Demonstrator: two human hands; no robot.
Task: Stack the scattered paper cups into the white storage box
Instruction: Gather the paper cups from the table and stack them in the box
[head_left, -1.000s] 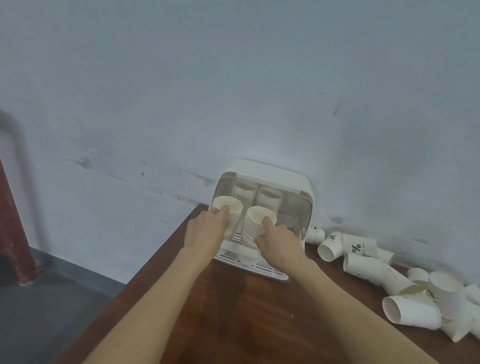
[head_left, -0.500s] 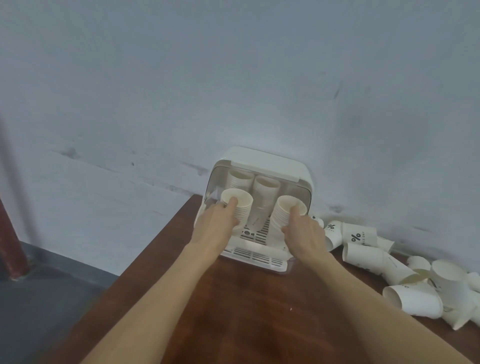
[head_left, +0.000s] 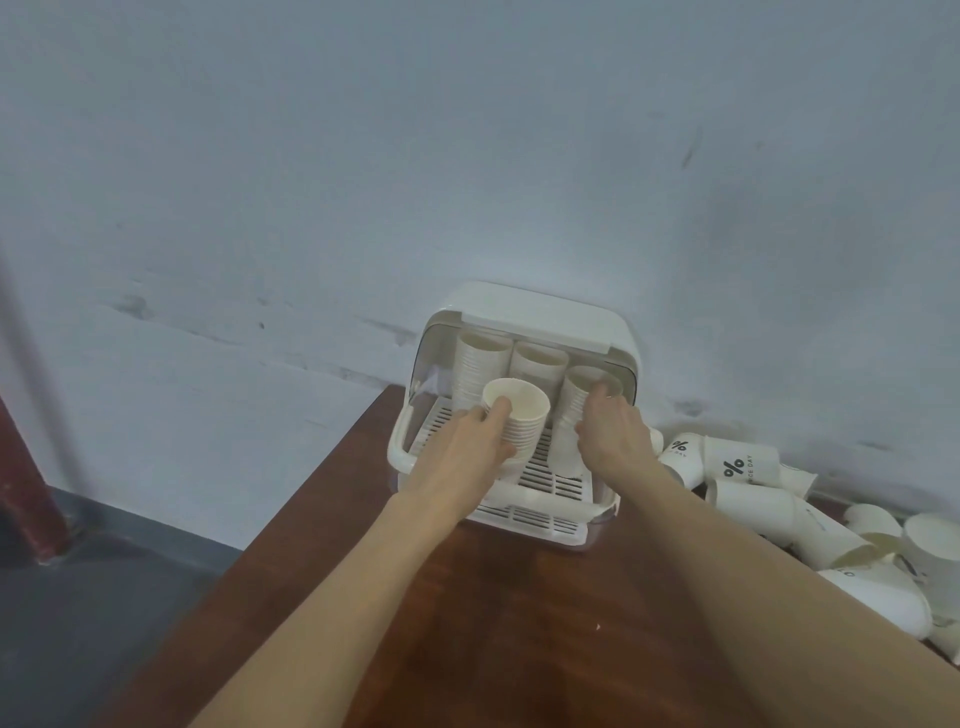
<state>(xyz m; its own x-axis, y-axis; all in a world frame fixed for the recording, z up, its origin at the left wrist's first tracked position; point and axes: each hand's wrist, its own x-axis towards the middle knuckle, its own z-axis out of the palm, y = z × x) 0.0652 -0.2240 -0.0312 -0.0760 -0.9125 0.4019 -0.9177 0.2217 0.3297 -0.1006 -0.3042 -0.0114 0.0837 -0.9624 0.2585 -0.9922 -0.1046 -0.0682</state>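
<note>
Inside the white storage box (head_left: 524, 312), 2 cup stacks, left stack (head_left: 519, 426) in left grip (head_left: 467, 447), right stack (head_left: 571, 415) in right grip (head_left: 610, 431).

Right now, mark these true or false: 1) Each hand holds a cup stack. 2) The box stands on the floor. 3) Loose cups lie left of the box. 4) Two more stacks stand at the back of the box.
1) True: the left hand holds the front stack, the right hand the right stack.
2) False: the white storage box stands on the wooden table.
3) False: the loose cups lie to its right.
4) True: back stacks.
</note>
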